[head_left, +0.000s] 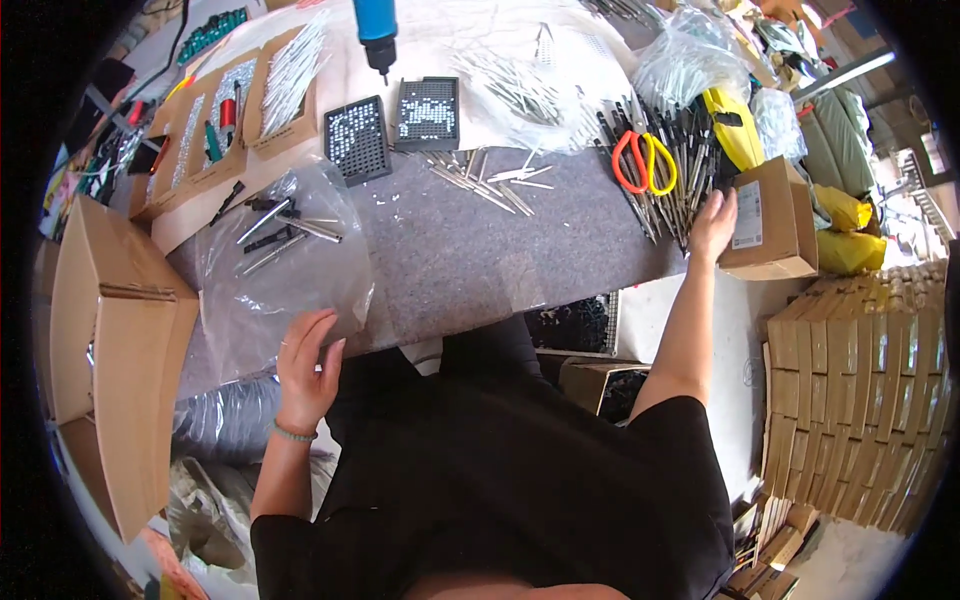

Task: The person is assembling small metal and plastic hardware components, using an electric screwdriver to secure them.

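My left hand (pixel 306 370) hovers at the table's front edge, thumb apart from its slightly bent fingers, holding nothing visible. Just beyond it a clear plastic bag (pixel 335 245) lies flat, with several silver and black pen-like parts (pixel 272 250) on it. At the right, my right hand (pixel 713 228) reaches between a pile of slim black and silver pen-like parts (pixel 683 190) and a small cardboard box (pixel 772 215). Its fingers are stretched out, and no held thing shows. Scissors (pixel 642 165) with red and yellow handles lie on that pile.
Two black hole trays (pixel 357 160) with small silver pieces stand mid-table, under a hanging blue power screwdriver (pixel 376 30). Loose metal tubes (pixel 480 182) lie in front. Cardboard trays (pixel 262 130) sit back left; a tall open box (pixel 130 320) stands left, stacked flat cartons (pixel 860 400) right.
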Demonstrator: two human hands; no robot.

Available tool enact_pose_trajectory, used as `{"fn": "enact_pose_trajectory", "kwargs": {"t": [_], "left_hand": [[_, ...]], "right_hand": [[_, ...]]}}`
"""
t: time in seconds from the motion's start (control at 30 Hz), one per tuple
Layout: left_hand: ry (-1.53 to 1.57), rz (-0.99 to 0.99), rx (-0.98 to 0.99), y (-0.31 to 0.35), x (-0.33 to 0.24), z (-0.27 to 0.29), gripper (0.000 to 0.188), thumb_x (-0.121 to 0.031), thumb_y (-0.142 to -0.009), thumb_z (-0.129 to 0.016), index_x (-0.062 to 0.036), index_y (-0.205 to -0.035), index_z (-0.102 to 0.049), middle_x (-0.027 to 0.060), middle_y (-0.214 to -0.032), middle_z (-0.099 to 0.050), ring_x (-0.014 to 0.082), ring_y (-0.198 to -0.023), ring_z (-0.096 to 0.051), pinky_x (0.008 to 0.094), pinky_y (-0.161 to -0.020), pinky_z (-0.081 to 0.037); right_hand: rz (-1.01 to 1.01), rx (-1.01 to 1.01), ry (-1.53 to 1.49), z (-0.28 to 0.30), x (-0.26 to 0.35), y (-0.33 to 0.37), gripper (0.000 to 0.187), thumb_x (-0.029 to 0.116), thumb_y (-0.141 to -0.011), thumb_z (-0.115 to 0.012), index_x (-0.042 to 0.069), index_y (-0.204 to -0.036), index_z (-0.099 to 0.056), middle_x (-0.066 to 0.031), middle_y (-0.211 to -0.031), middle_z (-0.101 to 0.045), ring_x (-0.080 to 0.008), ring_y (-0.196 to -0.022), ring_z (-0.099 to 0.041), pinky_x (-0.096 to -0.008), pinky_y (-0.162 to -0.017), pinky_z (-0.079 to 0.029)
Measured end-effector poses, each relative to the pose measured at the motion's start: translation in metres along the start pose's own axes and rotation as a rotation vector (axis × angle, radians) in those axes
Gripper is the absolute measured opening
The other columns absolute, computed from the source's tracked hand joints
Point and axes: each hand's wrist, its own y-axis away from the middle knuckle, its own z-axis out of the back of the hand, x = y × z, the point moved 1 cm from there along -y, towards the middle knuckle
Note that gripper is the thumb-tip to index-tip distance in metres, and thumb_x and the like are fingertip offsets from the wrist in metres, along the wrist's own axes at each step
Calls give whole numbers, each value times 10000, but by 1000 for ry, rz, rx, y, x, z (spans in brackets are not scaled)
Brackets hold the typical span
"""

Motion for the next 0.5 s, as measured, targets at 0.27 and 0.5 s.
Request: {"fn": "enact_pose_trajectory", "kwargs": {"t": [0.27,0.5], "left_hand": [[2,69,-73,17,-10,-11,313,12,-719,-666,6,-1023,-591,147,-1049,-601,323,-946,-578,379,-829,-463],[-48,-42,-100,20,-15,-7,340,1,-688,-688,-8,-1013,-593,138,-1034,-595,330,-918,-574,416,-815,-469]], "right_hand": [[427,213,519,-11,115,14,354,368,-811,-588,103,-1046,-600,-85,-900,-650,-254,-838,-607,-392,-695,-465],[239,407,503,-53,100,3,392,404,-803,-581,52,-974,-556,-140,-885,-643,-305,-774,-646,-428,-652,-521]]}}
